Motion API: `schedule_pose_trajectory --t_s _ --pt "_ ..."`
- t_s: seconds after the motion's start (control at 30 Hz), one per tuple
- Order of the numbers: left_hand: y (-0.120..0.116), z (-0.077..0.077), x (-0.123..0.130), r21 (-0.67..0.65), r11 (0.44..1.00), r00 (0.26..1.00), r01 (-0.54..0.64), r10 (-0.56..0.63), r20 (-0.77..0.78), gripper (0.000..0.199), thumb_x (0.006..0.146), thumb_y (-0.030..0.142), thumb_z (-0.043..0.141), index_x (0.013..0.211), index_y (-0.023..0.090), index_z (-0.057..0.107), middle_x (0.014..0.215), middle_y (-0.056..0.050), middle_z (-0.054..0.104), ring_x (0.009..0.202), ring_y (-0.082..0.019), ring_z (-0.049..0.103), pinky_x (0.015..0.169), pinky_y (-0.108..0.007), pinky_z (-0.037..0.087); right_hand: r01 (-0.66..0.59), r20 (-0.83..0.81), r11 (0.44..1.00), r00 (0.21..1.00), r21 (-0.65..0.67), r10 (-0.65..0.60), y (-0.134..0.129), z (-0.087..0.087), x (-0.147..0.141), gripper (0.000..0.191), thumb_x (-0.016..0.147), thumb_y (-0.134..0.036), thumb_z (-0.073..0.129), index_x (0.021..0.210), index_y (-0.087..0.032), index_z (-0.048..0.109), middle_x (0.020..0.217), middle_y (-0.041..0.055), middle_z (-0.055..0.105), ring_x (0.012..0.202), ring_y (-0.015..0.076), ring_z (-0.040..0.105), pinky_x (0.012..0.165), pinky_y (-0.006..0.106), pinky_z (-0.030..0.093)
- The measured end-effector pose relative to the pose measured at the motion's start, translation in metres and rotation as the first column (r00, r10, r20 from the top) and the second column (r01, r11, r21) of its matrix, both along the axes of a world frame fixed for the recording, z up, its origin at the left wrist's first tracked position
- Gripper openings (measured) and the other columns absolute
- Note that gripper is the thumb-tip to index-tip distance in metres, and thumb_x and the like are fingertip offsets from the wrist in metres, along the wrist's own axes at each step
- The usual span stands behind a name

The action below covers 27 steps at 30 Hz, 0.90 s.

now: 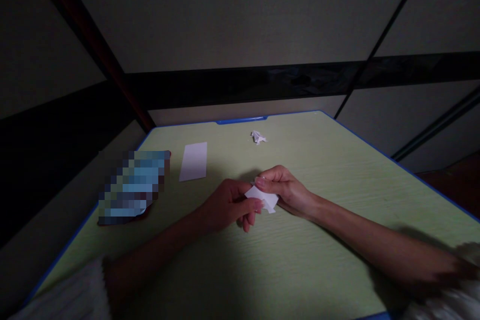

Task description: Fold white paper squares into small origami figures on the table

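Observation:
A small folded piece of white paper is pinched between both hands above the middle of the table. My left hand grips its lower left part, thumb on top and fingers curled beneath. From the upper right, my right hand holds the paper with the thumb pressed on its top edge. The fingers cover some of the folds. Beyond the hands lies a small folded paper figure, white with pointed legs. A flat rectangular sheet of white paper rests to the left of it.
At the left table edge lies a tablet-like flat object with a pixelated surface and dark red rim. The pale green table has a blue edge and a blue handle at the back. Cabinet panels stand behind it.

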<state>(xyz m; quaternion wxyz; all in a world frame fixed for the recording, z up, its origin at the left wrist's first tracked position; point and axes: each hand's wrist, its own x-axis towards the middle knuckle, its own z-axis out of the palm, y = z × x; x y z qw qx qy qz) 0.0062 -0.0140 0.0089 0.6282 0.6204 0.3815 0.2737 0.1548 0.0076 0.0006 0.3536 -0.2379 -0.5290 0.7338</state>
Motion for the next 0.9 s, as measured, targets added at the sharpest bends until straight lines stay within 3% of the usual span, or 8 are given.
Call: schedule_pose_trajectory --t_s 0.17,0.37,0.6,0.9 --pt "0.003 -0.003 0.001 0.029 0.996 0.996 -0.087 0.086 0.03 0.023 0.067 0.03 0.055 0.053 0.013 0.052 0.04 0.004 0.053 0.032 -0.006 0.048 0.035 -0.016 0.035 0.046 0.018 0.997 0.999 0.063 -0.048 0.003 -0.002 0.001 0.032 0.07 -0.037 0.058 0.054 -0.01 0.057 0.043 -0.0015 0.052 0.037 0.0054 0.041 0.038 0.019 0.026" --pt "0.005 -0.004 0.001 0.061 0.981 0.982 -0.182 0.178 0.071 0.021 0.067 0.028 0.054 0.054 0.012 0.053 0.039 0.004 0.053 0.032 -0.005 0.048 0.036 -0.015 0.034 -0.095 0.06 0.976 0.995 0.195 0.085 0.004 0.005 0.002 0.022 0.072 -0.029 0.058 0.063 -0.01 0.055 0.057 0.0043 0.062 0.054 0.0116 0.055 0.051 0.022 0.033" --pt "0.003 -0.001 0.001 0.057 0.99 0.989 -0.129 0.124 0.077 0.023 0.067 0.032 0.055 0.06 0.011 0.058 0.04 0.004 0.052 0.032 -0.005 0.048 0.036 -0.016 0.035 -0.175 0.123 0.962 0.981 0.209 0.152 0.004 0.008 0.005 0.023 0.071 -0.028 0.059 0.06 -0.01 0.051 0.059 0.0043 0.062 0.048 0.0068 0.046 0.046 0.02 0.028" --pt "0.003 -0.003 -0.002 0.056 0.991 0.99 -0.121 0.117 0.076 0.024 0.066 0.035 0.056 0.057 0.012 0.053 0.04 0.004 0.052 0.032 -0.006 0.047 0.035 -0.016 0.035 -0.145 0.109 0.969 0.986 0.2 0.126 0.002 0.008 0.004 0.021 0.068 -0.028 0.061 0.062 -0.009 0.055 0.052 -0.0005 0.056 0.047 0.0057 0.045 0.045 0.019 0.029"
